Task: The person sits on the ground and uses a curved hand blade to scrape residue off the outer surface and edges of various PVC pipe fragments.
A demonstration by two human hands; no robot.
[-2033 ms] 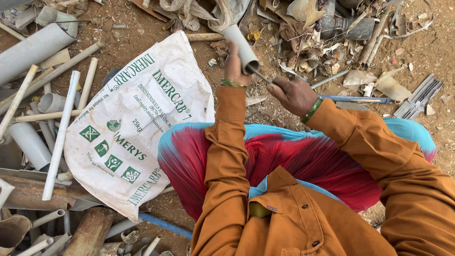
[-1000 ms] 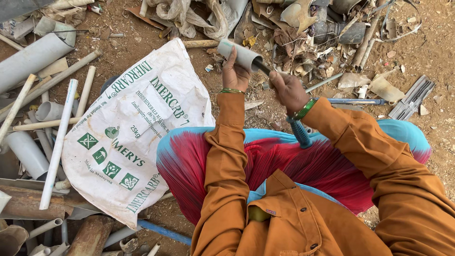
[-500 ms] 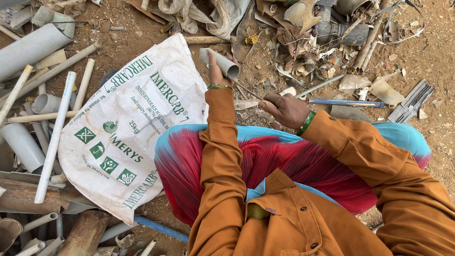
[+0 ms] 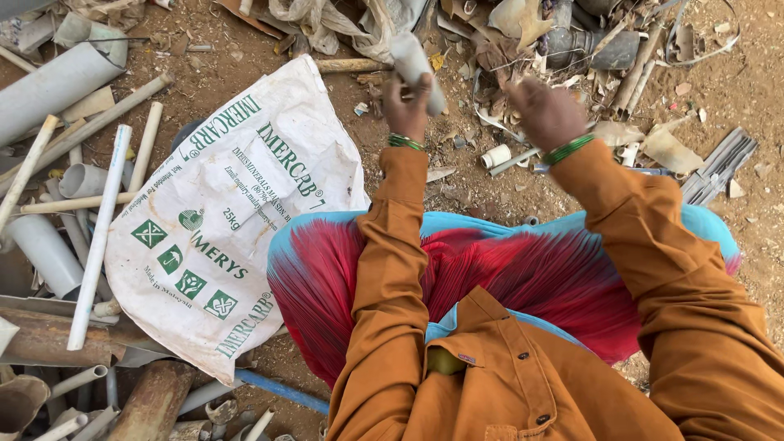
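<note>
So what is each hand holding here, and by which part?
The left hand holds a short grey pipe piece by its lower end, upper end sticking free. The right hand looks empty, hovering over the scrap pile.

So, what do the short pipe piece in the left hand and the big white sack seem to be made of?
The pipe piece looks like grey-white plastic, matte and dusty, with a hollow end like the pipes nearby. The white sack looks like woven plastic: it creases stiffly and has a slight sheen, though the weave is too fine to confirm.
</note>
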